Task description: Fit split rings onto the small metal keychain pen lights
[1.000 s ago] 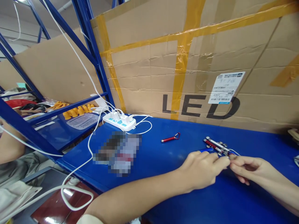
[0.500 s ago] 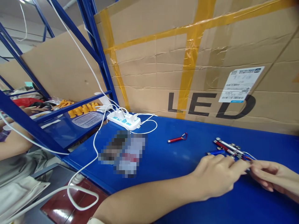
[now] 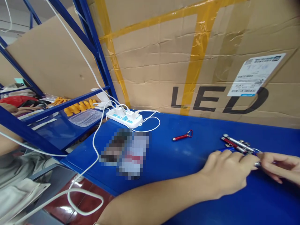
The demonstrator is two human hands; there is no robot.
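My left hand and my right hand meet fingertip to fingertip at the right of the blue table, pinching a small metal keychain torch between them. Just behind my fingers lies a bunch of small red, silver and blue keychain torches. A single red keychain torch with a clip lies apart, further left on the table.
A big cardboard box marked LED stands behind the table. A white power strip with plugged chargers and trailing white cables sits at the back left. Blue shelving to the left holds orange parts and a clear tray. Another person sits at far left.
The view has shifted, so everything sits further right and slightly higher. My hands stay together at the bunch of torches, my right hand now partly off the frame's right edge.
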